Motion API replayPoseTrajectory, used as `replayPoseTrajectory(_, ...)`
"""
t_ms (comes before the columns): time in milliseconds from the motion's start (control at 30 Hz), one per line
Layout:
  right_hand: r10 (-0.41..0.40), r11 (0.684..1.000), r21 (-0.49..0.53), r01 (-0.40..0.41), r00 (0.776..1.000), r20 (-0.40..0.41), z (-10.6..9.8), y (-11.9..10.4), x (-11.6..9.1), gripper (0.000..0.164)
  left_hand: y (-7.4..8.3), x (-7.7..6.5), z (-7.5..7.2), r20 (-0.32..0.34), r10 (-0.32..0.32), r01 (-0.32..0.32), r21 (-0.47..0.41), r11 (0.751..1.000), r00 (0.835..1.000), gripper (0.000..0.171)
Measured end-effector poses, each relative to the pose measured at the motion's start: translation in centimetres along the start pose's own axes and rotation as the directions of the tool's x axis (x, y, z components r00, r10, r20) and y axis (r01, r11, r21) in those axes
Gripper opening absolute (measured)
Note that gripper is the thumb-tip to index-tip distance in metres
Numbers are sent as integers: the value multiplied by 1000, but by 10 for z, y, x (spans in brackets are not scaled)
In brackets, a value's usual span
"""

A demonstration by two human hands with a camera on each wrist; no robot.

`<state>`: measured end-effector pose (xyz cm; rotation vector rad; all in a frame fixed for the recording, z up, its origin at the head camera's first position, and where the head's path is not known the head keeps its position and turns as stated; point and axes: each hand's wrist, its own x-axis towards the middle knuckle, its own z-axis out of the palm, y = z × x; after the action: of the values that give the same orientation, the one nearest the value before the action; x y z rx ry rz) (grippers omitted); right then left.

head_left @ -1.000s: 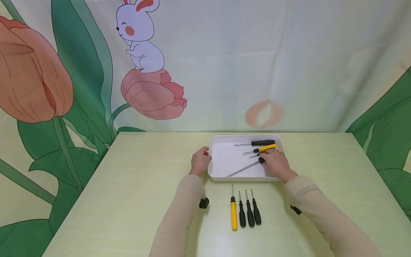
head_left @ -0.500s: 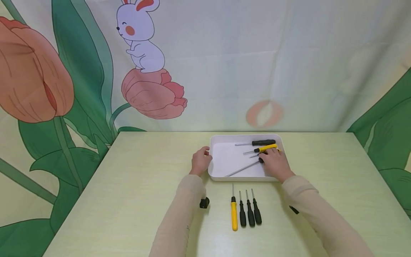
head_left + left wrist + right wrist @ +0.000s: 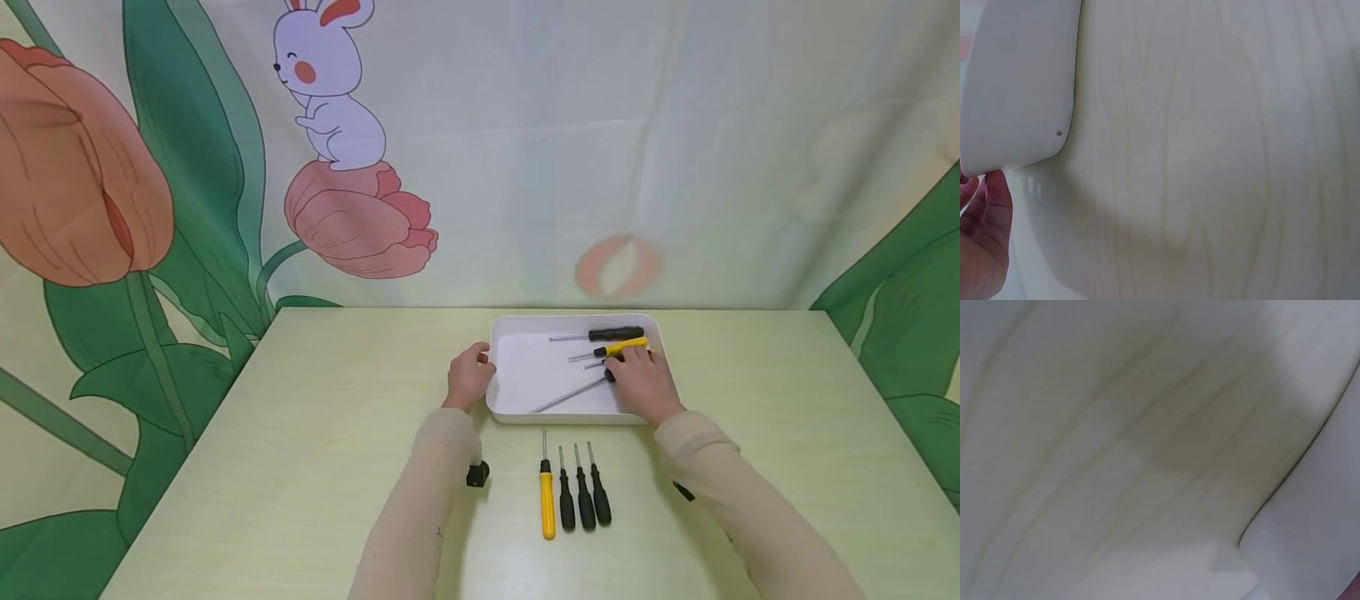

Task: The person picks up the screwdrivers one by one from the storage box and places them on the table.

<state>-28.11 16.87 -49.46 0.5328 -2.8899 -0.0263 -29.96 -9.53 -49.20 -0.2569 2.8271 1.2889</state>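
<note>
A white tray [image 3: 517, 367] holds several screwdrivers. My left hand [image 3: 470, 377] grips the tray's left wall; its bent fingers meet the tray's edge in the left wrist view. Inside the tray, my right hand [image 3: 642, 383] is over the handles at the right side. Its fingers are bent around a long-shafted screwdriver [image 3: 570, 394], whose handle is mostly hidden beneath them. Just beyond the fingers lie a yellow-handled screwdriver [image 3: 621, 346] and a black-handled screwdriver [image 3: 617, 333]. Another short shaft [image 3: 592, 366] pokes out by the thumb.
In front of the tray, a yellow screwdriver [image 3: 547, 500] and three black screwdrivers [image 3: 586, 500] lie side by side on the pale wooden table [image 3: 315, 467], tips pointing away. A printed curtain [image 3: 510, 167] hangs behind the table's far edge.
My right wrist and forearm have shifted slightly left. The long screwdriver's tip has moved a little. My left hand and the row on the table look unchanged.
</note>
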Motion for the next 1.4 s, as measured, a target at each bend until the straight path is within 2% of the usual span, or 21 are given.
replayPoseTrajectory(267,-13,1000,-19,13,1000,-10,2,0,0,20,-4,2,2,1,9,-9,2,1000,1000,38)
replayPoseTrajectory(500,-15,999,-34,15,1000,13,2,-1,1,20,-4,2,2,-2,16,-16,0,1000,1000,38)
replayPoseTrajectory(800,5,1000,-13,-4,999,48,2,0,0,22,-4,3,2,-7,16,-16,-1,1000,1000,38)
replayPoseTrajectory(1133,7,1000,-23,-7,999,36,-2,-1,1,26,-2,1,1,-13,16,-16,1,1000,1000,38)
replayPoseTrajectory(1400,31,999,11,-32,998,48,-8,0,0,27,-2,1,1,-11,12,-12,5,1000,1000,38)
